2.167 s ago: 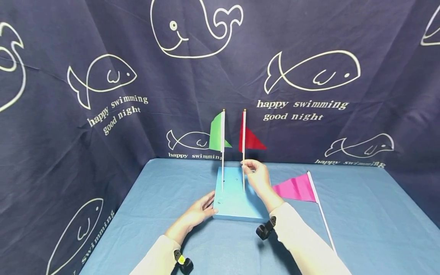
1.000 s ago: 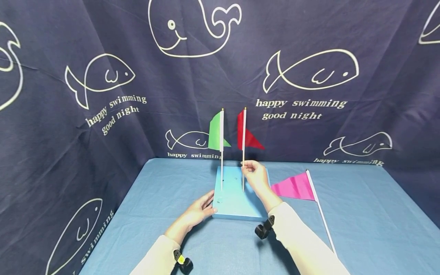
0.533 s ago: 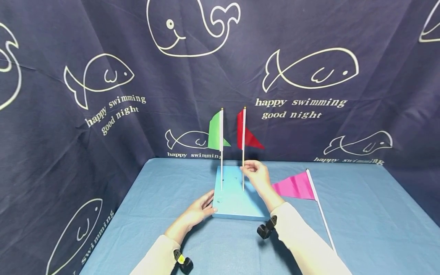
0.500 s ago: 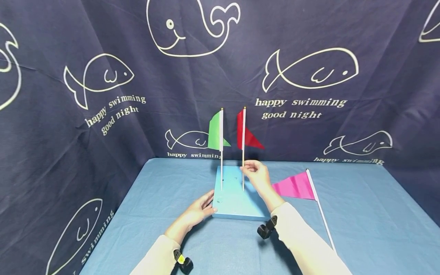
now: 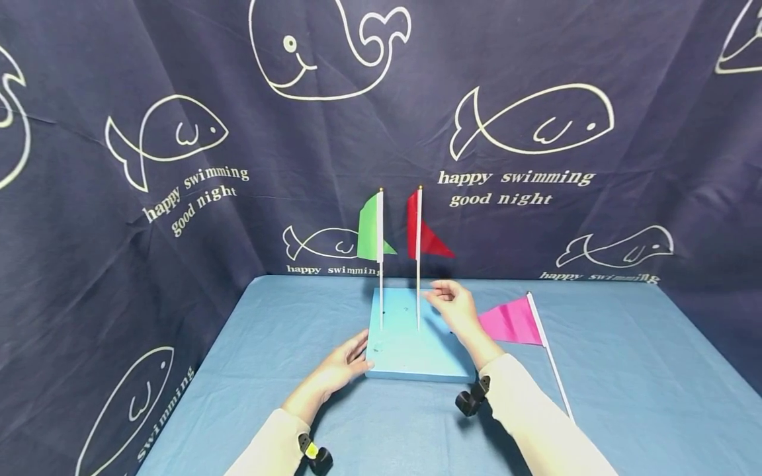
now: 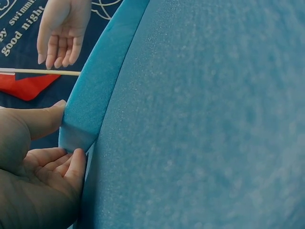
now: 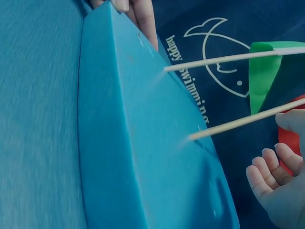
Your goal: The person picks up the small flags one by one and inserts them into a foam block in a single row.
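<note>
One red flag (image 5: 413,228) stands between left hand (image 5: 337,367), gripping blue block (image 5: 419,360), and relaxed right hand (image 5: 459,312)

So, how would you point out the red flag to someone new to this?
On the blue table sits a light-blue block. The red flag stands upright on it, just left of the right hand. Unlike it, the green flag stands farther left, and the pink flag lies flat.
</note>
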Demonstrator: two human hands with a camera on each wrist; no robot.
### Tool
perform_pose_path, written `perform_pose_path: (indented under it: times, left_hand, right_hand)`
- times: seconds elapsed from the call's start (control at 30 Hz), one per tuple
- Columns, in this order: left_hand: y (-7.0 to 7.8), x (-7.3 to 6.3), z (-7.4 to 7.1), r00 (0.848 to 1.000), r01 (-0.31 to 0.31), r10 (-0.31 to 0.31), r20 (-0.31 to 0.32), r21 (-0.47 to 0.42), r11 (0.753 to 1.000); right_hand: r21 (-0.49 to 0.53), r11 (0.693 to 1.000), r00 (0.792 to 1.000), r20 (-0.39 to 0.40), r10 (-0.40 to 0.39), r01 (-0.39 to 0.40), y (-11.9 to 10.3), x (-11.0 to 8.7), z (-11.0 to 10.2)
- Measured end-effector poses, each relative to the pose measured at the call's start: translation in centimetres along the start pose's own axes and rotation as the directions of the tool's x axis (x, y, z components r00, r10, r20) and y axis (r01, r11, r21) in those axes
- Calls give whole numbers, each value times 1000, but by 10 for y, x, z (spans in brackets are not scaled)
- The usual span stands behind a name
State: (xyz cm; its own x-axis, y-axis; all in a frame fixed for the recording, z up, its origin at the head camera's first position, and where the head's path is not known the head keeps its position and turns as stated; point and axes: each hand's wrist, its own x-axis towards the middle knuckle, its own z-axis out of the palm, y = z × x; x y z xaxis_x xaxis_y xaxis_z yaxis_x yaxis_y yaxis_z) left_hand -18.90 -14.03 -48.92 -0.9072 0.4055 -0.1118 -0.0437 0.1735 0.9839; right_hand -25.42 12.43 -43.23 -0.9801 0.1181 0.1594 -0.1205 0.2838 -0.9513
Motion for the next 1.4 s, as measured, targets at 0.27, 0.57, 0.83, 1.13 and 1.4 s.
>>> perform_pose_path:
  times: [0.27, 0.57, 0.83, 1.13, 1.4]
  left_hand:
    - [1, 3, -2, 1000, 3, -3, -1, -17, 1000]
    - [-1, 3, -2, 1000, 2, -2, 3, 1, 1000]
    - [1, 1, 0, 1000, -4, 5, 4, -16, 1000]
    - [1, -2, 1, 1000, -6, 6, 8, -29, 1000]
    - [0, 1, -1, 1000, -11, 12, 12, -19, 1000]
  right_hand:
    - [-32, 999, 999, -29, 25, -26, 7, 2, -15]
    - [-29, 998, 998, -34, 60, -61, 11, 1, -24]
    - [-27, 998, 997, -50, 52, -53, 13, -2, -33]
    - [-60, 995, 996, -58, 72, -76, 16, -6, -41]
    - [-54, 995, 993, -90, 75, -80, 20, -7, -50]
